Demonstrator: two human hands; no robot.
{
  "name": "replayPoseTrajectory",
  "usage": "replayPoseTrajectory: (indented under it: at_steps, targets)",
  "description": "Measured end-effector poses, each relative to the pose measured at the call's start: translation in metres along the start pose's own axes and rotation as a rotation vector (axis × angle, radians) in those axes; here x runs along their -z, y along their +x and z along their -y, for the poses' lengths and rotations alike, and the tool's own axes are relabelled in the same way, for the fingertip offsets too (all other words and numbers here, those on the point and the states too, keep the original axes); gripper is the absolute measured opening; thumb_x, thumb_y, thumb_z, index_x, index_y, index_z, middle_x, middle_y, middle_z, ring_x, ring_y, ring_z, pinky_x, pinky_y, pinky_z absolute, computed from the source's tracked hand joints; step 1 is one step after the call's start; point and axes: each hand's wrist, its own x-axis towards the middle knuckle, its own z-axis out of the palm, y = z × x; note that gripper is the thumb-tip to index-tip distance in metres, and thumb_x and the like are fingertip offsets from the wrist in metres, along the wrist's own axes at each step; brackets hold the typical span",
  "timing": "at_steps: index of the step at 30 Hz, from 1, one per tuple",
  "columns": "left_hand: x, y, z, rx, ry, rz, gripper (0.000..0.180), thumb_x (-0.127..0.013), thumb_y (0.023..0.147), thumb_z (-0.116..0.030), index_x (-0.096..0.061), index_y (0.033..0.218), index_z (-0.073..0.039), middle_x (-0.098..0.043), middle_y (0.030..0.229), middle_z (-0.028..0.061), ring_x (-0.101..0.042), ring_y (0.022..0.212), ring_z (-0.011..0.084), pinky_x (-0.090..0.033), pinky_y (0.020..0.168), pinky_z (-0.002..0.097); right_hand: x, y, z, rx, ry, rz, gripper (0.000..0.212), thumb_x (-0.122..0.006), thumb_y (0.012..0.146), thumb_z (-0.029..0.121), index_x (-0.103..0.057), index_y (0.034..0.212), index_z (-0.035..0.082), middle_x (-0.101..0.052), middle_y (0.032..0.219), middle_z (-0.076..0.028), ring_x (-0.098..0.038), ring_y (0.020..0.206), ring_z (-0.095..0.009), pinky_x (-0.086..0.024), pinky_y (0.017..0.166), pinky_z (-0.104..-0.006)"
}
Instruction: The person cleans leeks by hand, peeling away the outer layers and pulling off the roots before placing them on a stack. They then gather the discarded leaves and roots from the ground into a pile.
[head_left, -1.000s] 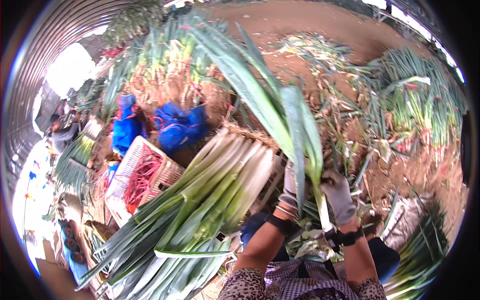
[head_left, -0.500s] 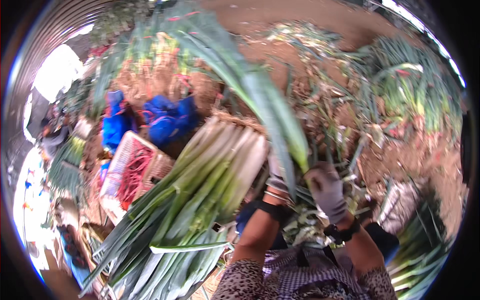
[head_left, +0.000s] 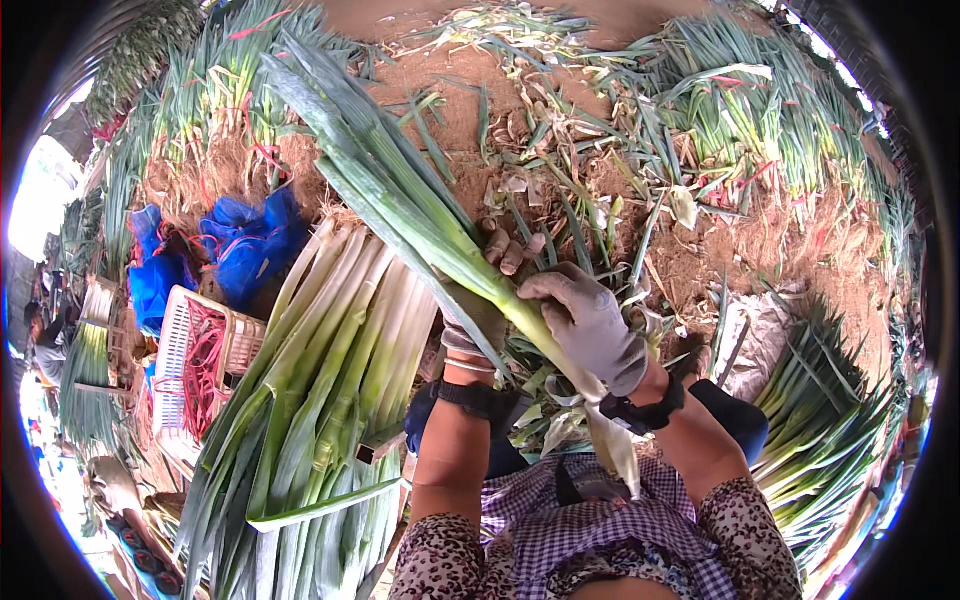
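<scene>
A long leek (head_left: 400,190) slants across the middle, its green leaves toward the far left and its pale stalk running back under my right wrist. My gloved left hand (head_left: 482,318) is wrapped round it from beneath, bare fingertips showing on the far side. My gloved right hand (head_left: 595,335) is closed, thumb and fingers pinching the leek where green turns pale. A loose whitish outer layer (head_left: 615,440) hangs at the stalk's near end, in front of my checked apron (head_left: 640,515). To the left lies a thick pile of leeks (head_left: 330,330), roots pointing away.
A pale plastic basket (head_left: 175,340) with pink ties (head_left: 205,365) stands at left, near blue bags (head_left: 250,245). Bundled leeks (head_left: 215,100) stand far left, more (head_left: 760,130) far right. Leaf scraps (head_left: 590,190) litter the ground; further leeks (head_left: 820,420) lie at near right.
The view has shifted right and steadied. The leek has come lower and nearer, its stalk now toward my body. My left hand, partly hidden behind leaves before, now shows wrapped round it.
</scene>
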Motion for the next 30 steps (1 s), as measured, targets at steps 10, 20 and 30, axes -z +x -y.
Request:
replayPoseTrajectory:
  at_steps: [10,20,30]
  targets:
    - [-0.001,-0.002,-0.001,0.044,-0.044,0.108,0.043,-0.044,0.092,-0.042,-0.05,0.103,-0.001,-0.038,0.066,-0.0031,-0.039,0.055,0.0115,-0.034,0.106,0.0472,-0.002,-0.005,0.003,-0.025,0.074,0.018,0.03,-0.051,0.071,-0.012,-0.064,0.095,0.002,-0.061,0.091,-0.012,-0.063,0.085,-0.027,-0.05,0.074,-0.032]
    - [-0.015,-0.004,-0.007,0.073,0.012,0.145,0.049,-0.045,0.09,-0.046,-0.051,0.101,0.002,-0.035,0.066,-0.0024,-0.036,0.053,0.0116,-0.033,0.104,0.0522,0.008,-0.016,0.013,0.035,-0.073,0.053,0.017,-0.062,0.077,0.001,-0.063,0.093,0.007,-0.062,0.091,-0.012,-0.065,0.075,-0.027,-0.052,0.064,-0.0325]
    - [-0.001,-0.003,-0.004,-0.017,0.578,-0.159,0.054,-0.039,0.095,-0.042,-0.043,0.127,0.002,-0.059,0.104,0.0149,-0.057,0.098,0.0269,-0.038,0.1,0.0488,-0.017,-0.013,-0.003,-0.384,0.019,-0.069,0.046,-0.076,0.071,0.016,-0.052,0.107,0.001,-0.062,0.097,-0.018,-0.064,0.091,-0.031,-0.05,0.077,-0.0358]
